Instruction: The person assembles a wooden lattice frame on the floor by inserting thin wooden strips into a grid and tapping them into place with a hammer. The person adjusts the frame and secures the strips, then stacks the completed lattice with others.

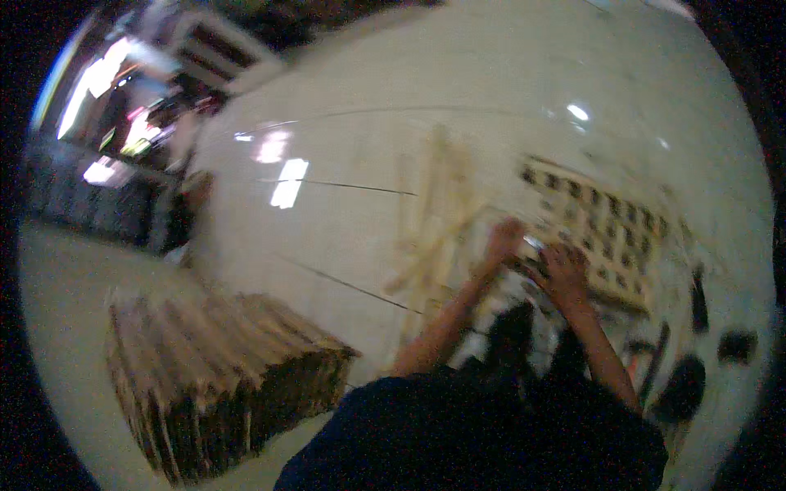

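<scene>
Grip of both hands too blurred to tell, left hand [505, 237] and right hand [563, 270] resting on the wooden lattice panel [610, 225].

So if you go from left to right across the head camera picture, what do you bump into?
Stack of pale wooden slats → loose light wood strips → left hand → right hand → pale wooden lattice panel → dark tools on the floor.
</scene>
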Tool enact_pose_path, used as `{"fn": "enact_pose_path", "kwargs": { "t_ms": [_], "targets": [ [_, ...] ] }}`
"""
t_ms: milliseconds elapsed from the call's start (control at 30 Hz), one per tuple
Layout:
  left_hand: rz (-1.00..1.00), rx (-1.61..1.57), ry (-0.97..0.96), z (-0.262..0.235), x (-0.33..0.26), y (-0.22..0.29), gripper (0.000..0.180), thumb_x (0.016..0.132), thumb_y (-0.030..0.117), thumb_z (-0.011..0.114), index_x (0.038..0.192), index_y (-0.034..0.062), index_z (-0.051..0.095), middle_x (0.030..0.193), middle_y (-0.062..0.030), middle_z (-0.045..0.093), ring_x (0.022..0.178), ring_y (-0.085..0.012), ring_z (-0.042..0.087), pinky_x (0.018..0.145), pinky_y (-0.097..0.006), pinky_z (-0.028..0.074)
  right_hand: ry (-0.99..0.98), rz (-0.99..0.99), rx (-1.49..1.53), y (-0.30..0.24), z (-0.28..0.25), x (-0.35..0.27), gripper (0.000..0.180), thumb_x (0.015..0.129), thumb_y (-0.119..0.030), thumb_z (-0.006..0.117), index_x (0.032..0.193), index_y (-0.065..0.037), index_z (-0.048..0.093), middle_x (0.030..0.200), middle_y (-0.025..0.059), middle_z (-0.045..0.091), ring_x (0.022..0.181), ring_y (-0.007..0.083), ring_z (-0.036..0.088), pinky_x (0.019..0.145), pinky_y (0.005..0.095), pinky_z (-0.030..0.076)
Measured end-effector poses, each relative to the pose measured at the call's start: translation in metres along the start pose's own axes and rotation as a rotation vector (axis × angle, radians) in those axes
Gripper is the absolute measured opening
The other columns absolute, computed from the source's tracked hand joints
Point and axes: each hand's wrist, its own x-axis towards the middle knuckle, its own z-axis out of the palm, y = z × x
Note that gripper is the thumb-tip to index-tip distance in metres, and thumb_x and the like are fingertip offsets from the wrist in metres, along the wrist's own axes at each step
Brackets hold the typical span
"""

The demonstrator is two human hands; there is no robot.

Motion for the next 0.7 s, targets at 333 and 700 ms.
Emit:
{"fn": "enact_pose_path", "kwargs": {
  "t_ms": [333, 700],
  "targets": [
    [-0.449, -1.598, 0.293, -0.201, -0.005, 0.045, 0.029, 0.091, 0.027, 0.055, 0.092, -0.0017, 0.059, 0.082, -0.0059, 0.059, 0.079, -0.014, 0.051, 0.075, -0.031, 0.043, 0.243, -0.022, -0.234, 0.02, 0.048, -0.007, 0.042, 0.076, -0.036, 0.069, 0.105, -0.007, 0.06, 0.106, 0.0101, 0.057, 0.106, 0.0309, 0.05, 0.094, 0.0497, 0.035],
    [-0.577, -1.906, 0.13, -0.175, 0.008, 0.054, 0.031, 0.097, 0.027, 0.047, 0.087, -0.0007, 0.058, 0.076, 0.0025, 0.05, 0.073, -0.0097, 0.043, 0.066, -0.027, 0.039, 0.268, -0.055, -0.139, -0.001, 0.023, -0.003, 0.038, 0.08, -0.026, 0.064, 0.11, -0.003, 0.057, 0.105, 0.0115, 0.054, 0.106, 0.0303, 0.046, 0.093, 0.0462, 0.034]
  ]
}}
